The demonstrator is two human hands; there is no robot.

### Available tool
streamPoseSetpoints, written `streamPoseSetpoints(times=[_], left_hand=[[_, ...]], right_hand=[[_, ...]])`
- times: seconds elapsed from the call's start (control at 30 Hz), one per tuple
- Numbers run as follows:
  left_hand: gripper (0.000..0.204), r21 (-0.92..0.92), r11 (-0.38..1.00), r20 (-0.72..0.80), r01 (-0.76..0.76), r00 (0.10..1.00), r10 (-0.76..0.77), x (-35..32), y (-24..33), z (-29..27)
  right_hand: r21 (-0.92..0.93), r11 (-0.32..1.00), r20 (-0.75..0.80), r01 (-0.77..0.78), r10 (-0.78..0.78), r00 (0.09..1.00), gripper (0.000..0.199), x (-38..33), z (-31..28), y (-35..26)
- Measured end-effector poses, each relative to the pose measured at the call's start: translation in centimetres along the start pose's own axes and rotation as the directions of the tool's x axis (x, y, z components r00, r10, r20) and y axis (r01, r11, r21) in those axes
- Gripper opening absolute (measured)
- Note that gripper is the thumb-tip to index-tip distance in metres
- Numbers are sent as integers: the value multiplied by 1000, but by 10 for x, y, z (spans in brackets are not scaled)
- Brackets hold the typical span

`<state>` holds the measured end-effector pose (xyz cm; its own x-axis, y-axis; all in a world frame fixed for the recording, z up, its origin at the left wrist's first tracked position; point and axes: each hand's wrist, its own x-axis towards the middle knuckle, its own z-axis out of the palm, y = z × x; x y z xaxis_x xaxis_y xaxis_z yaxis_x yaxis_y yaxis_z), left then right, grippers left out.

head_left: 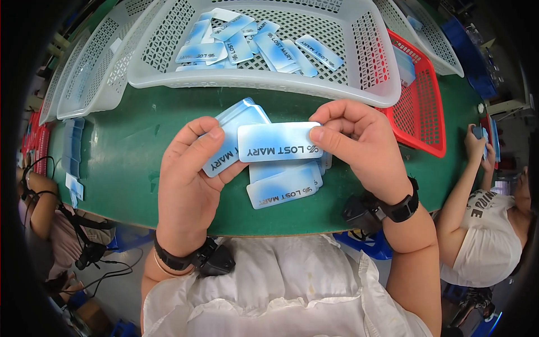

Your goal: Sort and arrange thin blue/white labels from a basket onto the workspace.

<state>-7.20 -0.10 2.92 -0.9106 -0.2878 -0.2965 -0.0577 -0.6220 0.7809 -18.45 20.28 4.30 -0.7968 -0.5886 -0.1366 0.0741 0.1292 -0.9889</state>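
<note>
Within right grip (362,143), blue card (274,142), end pinched

Some fingers of the left hand (193,163) are hidden behind the fanned cards (238,132); the right hand's (362,145) thumb covers part of the front card's (275,141) end. That card hides some of the pile (283,190). The upper edge cuts off the middle basket (264,82), which partly hides the red basket (433,135). The co-worker's (485,238) handheld thing is too small to tell
</note>
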Motion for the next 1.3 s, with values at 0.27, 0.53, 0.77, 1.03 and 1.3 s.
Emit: streamPoseSetpoints(times=[0.27,0.53,0.77,1.03,1.3], left_hand=[[20,-39,999,15,5,1000,-5,0,-1,-9],[28,-65,996,-43,-54,998,52,-2,0,0],[32,22,999,-46,-32,998,33,-3,1,1],[33,-3,998,-93,-64,994,64,-2,1,1],[33,-2,998,-76,-63,995,63,-4,11,-4]], right_hand=[[-39,998,4,-48,48,999,22,-2,-1,-1],[-706,610,281,361,-227,933,28,-9,1,-6],[-717,442,491,539,-229,841,71,-10,5,-8],[-661,390,590,641,-258,765,56,-2,13,-4],[-830,396,296,393,-283,912,47,0,18,-3]])
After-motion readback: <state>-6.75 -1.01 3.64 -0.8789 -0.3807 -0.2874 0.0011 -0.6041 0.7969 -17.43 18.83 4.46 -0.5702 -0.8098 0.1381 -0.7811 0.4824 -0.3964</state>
